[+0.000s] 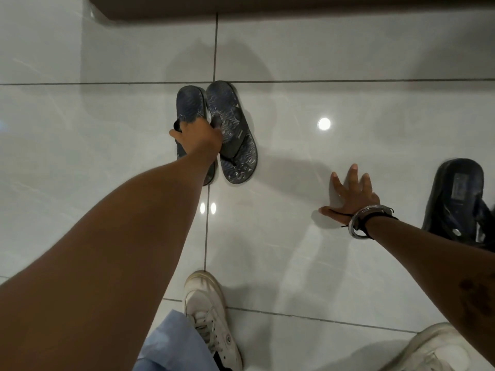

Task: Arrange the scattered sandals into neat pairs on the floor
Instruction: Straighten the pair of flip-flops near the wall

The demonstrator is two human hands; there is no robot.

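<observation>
Two dark blue patterned flip-flops lie side by side on the white tiled floor, toes toward the far wall. My left hand [199,136] reaches over both, fingers curled around the straps of the left flip-flop [188,105] and the right flip-flop [235,135]. My arm hides the left one's heel. A black slide sandal [459,199] lies alone at the right edge, partly cut off by the frame. My right hand [351,199], with bracelets on the wrist, rests flat on the floor with fingers spread, just left of that black sandal and not touching it.
My own white sneakers stand at the bottom, one [209,317] in the middle and one [439,349] at the right corner. A dark brown baseboard [267,6] runs along the top. The glossy tiles [348,103] reflect ceiling lights.
</observation>
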